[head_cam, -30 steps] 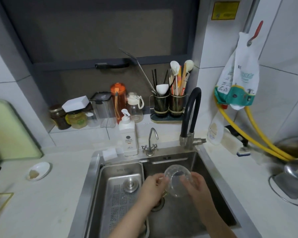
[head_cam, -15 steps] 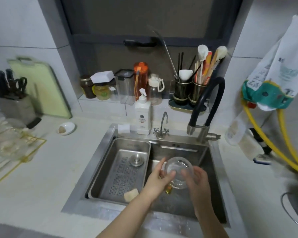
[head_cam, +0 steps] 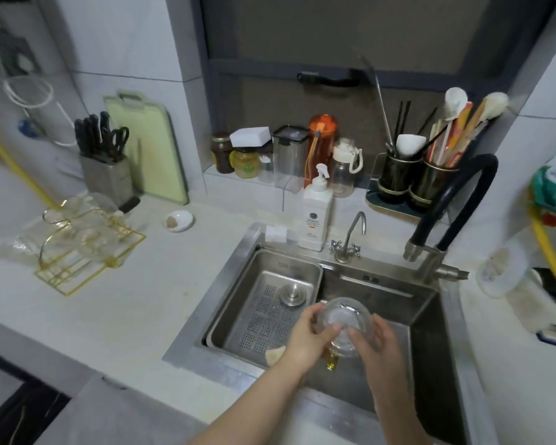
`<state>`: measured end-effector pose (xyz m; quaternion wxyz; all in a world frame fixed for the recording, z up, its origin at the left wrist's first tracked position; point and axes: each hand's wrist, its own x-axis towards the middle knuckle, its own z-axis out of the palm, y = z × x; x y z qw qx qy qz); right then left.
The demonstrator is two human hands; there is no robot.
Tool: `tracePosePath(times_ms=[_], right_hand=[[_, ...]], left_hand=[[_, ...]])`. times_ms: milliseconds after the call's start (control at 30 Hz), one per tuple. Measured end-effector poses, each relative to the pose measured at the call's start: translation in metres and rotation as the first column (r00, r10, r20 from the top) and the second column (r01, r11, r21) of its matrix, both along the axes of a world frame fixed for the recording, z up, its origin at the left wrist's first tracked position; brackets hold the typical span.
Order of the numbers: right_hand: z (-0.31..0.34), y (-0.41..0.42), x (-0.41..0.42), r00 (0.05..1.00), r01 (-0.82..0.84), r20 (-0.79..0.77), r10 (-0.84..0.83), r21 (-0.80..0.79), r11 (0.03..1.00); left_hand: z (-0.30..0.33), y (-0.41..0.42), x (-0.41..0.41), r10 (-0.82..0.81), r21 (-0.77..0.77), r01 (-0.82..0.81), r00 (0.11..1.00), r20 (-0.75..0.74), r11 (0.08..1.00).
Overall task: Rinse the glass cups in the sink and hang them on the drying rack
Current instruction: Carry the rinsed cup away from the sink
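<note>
A clear glass cup [head_cam: 344, 317] with a gold-coloured handle is held over the steel sink [head_cam: 427, 319], its mouth tilted toward me. My left hand [head_cam: 307, 340] grips its left side with the thumb on the rim. My right hand [head_cam: 377, 343] holds its right side, fingers curled against the glass. On the counter at the left stands a gold wire drying rack [head_cam: 87, 248] with several clear glass cups hanging on it, blurred.
A perforated steel drain basket [head_cam: 267, 303] fills the sink's left half, a sponge piece at its front. A black hose faucet [head_cam: 453, 200], a small tap [head_cam: 350, 239] and a soap bottle [head_cam: 316, 213] stand behind. Knife block [head_cam: 105, 175] and cutting board at the left.
My view has swung left and back, bringing the drying rack and knife block into sight. Both hands still hold the cup over the sink, now slightly nearer the front.
</note>
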<state>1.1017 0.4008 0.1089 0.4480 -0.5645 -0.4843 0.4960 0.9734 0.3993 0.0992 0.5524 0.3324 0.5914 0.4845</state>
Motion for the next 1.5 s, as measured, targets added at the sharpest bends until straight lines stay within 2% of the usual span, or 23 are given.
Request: tracePosePath(times_ms=[233,533,800,1167,1500], right_hand=[[0.02,-0.009,-0.1,0.992,-0.122,-0.026,0.122,0.013,0.992],[0.042,-0.043,-0.29,0.949,-0.304,-0.08,0.306,0.039,0.952],[0.049,-0.06,-0.425,0.887,-0.461,0.016,0.461,0.046,0.886],[0.034,-0.038,-0.541,0.813,-0.582,-0.011,0.582,0.028,0.813],[-0.004,0.024,-0.606,0.721,-0.691,0.084,0.688,0.002,0.723]], left_hand=[[0.022,-0.028,-0.108,0.124,0.102,-0.123,0.992,-0.006,0.987],[0.035,-0.086,-0.292,0.335,0.106,-0.337,0.942,0.03,0.936],[0.048,-0.134,-0.419,0.48,0.145,-0.475,0.877,0.0,0.868],[0.041,-0.137,-0.514,0.621,0.111,-0.616,0.784,-0.014,0.78],[0.005,-0.092,-0.563,0.729,0.011,-0.732,0.676,-0.101,0.681]])
